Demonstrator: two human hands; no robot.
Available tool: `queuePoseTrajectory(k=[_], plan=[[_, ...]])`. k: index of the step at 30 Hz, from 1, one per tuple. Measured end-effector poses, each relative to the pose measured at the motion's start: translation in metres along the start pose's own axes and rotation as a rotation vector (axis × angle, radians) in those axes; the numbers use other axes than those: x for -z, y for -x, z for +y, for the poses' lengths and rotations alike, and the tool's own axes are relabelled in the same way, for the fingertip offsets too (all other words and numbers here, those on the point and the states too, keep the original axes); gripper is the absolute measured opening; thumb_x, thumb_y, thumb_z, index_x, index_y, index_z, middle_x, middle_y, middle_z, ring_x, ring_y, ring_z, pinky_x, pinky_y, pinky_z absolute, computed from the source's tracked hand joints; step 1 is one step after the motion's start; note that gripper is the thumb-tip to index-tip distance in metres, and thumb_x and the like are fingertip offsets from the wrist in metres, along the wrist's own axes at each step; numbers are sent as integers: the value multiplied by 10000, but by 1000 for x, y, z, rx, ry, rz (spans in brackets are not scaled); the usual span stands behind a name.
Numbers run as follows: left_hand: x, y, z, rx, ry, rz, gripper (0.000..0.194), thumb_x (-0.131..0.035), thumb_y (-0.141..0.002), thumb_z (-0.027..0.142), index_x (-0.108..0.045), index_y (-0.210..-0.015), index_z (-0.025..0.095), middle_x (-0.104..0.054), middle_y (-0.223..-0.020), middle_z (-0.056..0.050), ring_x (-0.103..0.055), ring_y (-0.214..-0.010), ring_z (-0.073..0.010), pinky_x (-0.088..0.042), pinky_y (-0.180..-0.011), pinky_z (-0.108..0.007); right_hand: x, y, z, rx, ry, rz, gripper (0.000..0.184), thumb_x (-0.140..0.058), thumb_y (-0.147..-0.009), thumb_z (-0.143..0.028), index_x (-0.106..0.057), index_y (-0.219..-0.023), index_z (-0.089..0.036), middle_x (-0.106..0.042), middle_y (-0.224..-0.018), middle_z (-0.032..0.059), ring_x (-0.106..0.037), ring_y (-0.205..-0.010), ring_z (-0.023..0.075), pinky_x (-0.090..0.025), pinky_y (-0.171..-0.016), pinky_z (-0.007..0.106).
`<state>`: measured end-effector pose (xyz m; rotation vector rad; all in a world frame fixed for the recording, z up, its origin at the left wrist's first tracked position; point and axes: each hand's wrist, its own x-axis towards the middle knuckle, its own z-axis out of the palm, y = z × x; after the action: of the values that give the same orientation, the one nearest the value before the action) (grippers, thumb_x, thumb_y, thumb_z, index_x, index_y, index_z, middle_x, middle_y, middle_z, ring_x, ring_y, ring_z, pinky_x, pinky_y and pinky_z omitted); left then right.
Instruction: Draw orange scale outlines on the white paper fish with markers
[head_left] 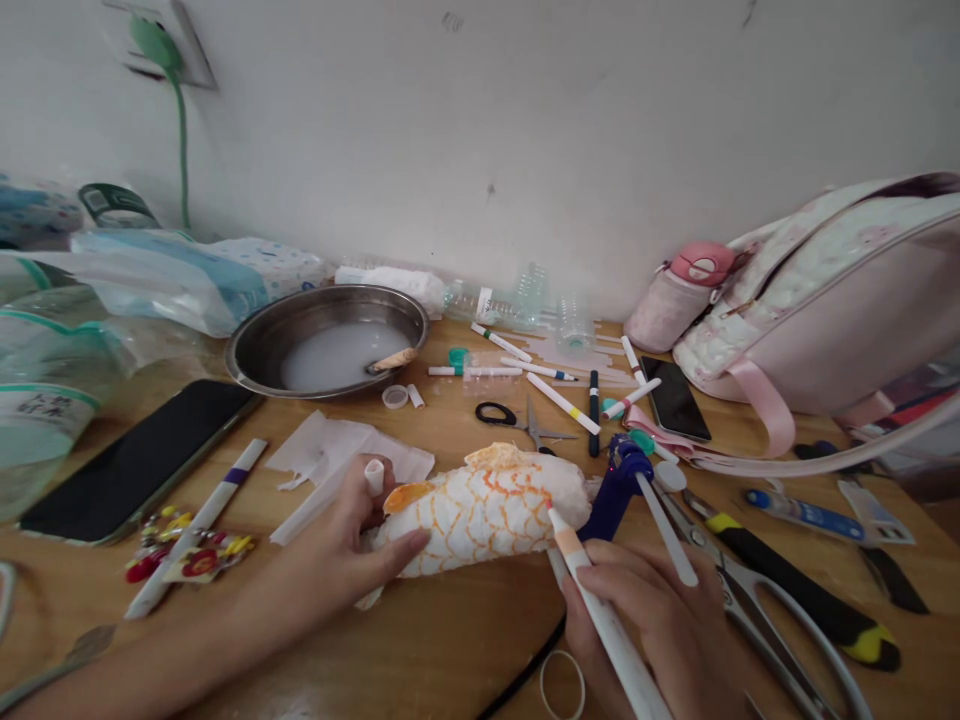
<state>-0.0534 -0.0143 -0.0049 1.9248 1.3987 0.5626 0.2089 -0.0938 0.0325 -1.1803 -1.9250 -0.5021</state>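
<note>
A white fish-shaped paper model (480, 515) lies on its side across the table, with orange scale lines, orange fins and a red-orange patch. My left hand (367, 555) grips its left end, thumb on the near side. A white marker cap (374, 477) sticks up between the fingers of that hand. My right hand (652, 620) is closed around a white felt-tip marker (607, 610). The marker's tip touches the model's right part, by the red-orange lines. Behind my right hand stands a blue glue gun (615, 490), partly hidden.
A steel basin (251, 375) of cloudy liquid stands back left, near a large phone (142, 465). Small scissors (532, 425) and several markers (562, 402) lie behind the model. Large scissors (772, 620) and a yellow-black utility knife (802, 585) lie right, below a pink backpack (840, 310).
</note>
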Motion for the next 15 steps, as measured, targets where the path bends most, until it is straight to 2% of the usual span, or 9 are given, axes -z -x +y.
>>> queuePoseTrajectory(k=[3,7,11,15], plan=[[0,0,0,16,0,-26,360,-521,-830,593,-453,-910,248,-555,-794,15,-626,-716,-201,-587,-653,-335,0,0,0,57,-30,-54,42,-594,-935,-114,-597,-929,-155,-793,-777,27,-731,-661,136,-467,-743,305],[-1,-1,3,45,35,-40,385,-493,-798,619,-421,-887,252,-516,-778,21,-586,-711,-202,-568,-647,-347,-1,1,0,-7,-58,-11,65,-570,-953,-116,-595,-913,-161,-784,-763,25,-711,-658,137,-456,-757,311],[-1,-2,5,94,26,-71,456,-476,-765,679,-411,-891,245,-495,-806,9,-568,-747,-216,-548,-692,-377,1,1,2,65,-51,-93,45,-590,-938,-110,-593,-946,-154,-792,-794,29,-734,-688,133,-462,-776,304],[-1,-3,6,114,12,-83,459,-457,-760,682,-402,-886,244,-490,-820,1,-554,-766,-222,-530,-724,-396,2,-1,0,49,-32,-43,58,-584,-945,-112,-583,-907,-155,-775,-724,19,-728,-638,124,-471,-731,292]])
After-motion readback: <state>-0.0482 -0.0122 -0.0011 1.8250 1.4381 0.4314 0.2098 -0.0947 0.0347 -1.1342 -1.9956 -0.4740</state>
